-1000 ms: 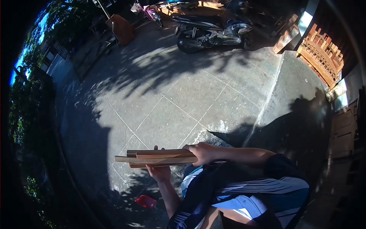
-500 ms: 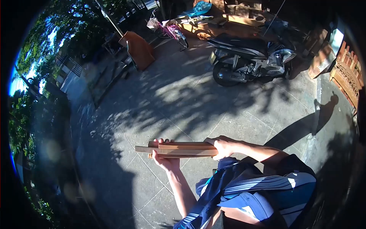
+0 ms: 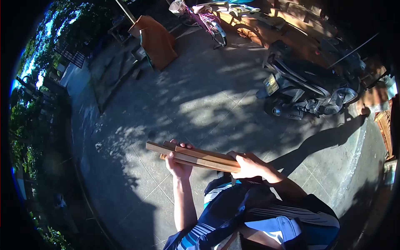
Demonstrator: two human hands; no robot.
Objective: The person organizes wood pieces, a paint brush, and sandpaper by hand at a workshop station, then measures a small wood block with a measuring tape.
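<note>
A bundle of wooden strips [image 3: 204, 158] lies across both my hands in front of my body, its pieces stacked side by side with uneven ends at the left. My left hand [image 3: 179, 164] grips it near that uneven end, thumb on the near side and fingertips showing over the far side. Around the right end my right hand [image 3: 248, 165] is closed, thumb along the top; the ends of the strips there are hidden in the palm. The bundle tilts slightly, its left end higher in the view.
A parked motorbike [image 3: 312, 83] stands at the right on the paved floor [image 3: 166, 125]. Farther back are a pink bicycle [image 3: 208, 23] and an orange-brown covered object [image 3: 156, 43]. Wooden pieces [image 3: 383, 129] lie at the far right. Greenery lines the left side.
My view has turned, so the motorbike sits lower and farther right and the bicycle shows more fully. The bundle has gone from nearly level to tilted, still in both hands.
</note>
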